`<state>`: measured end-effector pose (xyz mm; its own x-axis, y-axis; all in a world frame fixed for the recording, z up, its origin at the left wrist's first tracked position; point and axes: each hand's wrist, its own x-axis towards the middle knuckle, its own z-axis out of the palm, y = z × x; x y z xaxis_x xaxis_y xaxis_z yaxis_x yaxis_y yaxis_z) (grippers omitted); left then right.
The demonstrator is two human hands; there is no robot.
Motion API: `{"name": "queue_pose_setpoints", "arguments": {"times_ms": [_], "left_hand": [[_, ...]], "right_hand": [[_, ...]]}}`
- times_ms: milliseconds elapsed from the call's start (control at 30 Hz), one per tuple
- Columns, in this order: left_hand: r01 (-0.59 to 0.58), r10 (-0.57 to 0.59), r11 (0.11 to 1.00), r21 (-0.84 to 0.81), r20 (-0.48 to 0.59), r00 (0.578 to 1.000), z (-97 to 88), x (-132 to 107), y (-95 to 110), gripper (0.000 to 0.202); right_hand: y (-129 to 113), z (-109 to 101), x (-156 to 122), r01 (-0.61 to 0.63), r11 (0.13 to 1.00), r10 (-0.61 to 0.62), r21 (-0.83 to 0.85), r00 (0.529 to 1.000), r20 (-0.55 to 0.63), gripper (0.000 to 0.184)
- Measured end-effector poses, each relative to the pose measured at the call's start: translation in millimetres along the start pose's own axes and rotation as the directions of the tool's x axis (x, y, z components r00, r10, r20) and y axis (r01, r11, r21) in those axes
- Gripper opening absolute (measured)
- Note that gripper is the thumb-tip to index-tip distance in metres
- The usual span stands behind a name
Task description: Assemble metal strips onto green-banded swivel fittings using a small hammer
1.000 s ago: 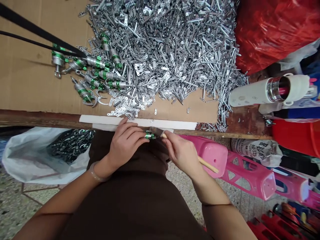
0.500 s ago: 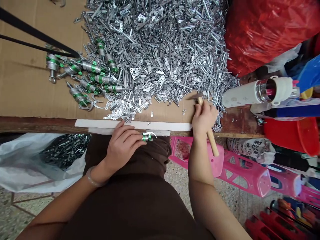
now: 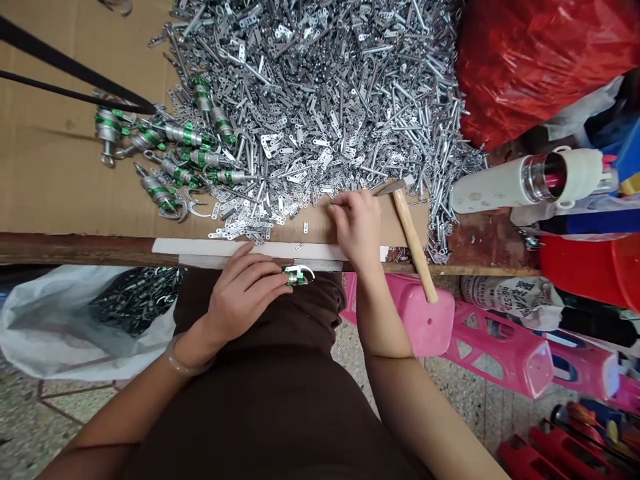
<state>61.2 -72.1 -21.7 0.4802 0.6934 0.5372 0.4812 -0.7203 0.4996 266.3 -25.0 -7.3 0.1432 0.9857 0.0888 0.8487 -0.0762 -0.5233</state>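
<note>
At the front edge of the bench, my left hand (image 3: 247,285) is closed round a small green and silver metal assembly (image 3: 296,277). Its curved silver claw sticks out to the right past my fingertips; the rest is hidden under the fingers. My right hand (image 3: 357,225) rests at the near edge of a heap of small metal parts (image 3: 320,100), fingers curled and tips together. Whether a part sits between them is too small to make out. Right of that hand lies a hammer (image 3: 414,243), its wooden handle hanging over the bench edge.
Several larger green and silver assemblies (image 3: 175,163) lie left of the heap on cardboard (image 3: 45,180). A white bottle (image 3: 493,190) and a red bag (image 3: 545,67) stand to the right. Below are a white sack (image 3: 45,333) of dark parts and pink stools (image 3: 430,327).
My right hand has let go of the hammer and moved left to the edge of the heap. The hammer stays lying on the bench. My left hand keeps its hold.
</note>
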Motion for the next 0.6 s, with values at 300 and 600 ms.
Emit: {"name": "queue_pose_setpoints", "arguments": {"times_ms": [300, 600], "left_hand": [[-0.014, 0.014, 1.0, -0.011, 0.021, 1.0, -12.7, 1, 12, 0.021], [0.272, -0.272, 0.93, -0.249, 0.034, 0.962, -13.0, 4, 20, 0.004]], "right_hand": [[-27, -34, -75, 0.45, 0.823, -0.54, 0.345, 0.809, 0.233, 0.01], [-14, -20, -90, 0.155, 0.895, -0.23, 0.419, 0.964, 0.134, 0.021]]}}
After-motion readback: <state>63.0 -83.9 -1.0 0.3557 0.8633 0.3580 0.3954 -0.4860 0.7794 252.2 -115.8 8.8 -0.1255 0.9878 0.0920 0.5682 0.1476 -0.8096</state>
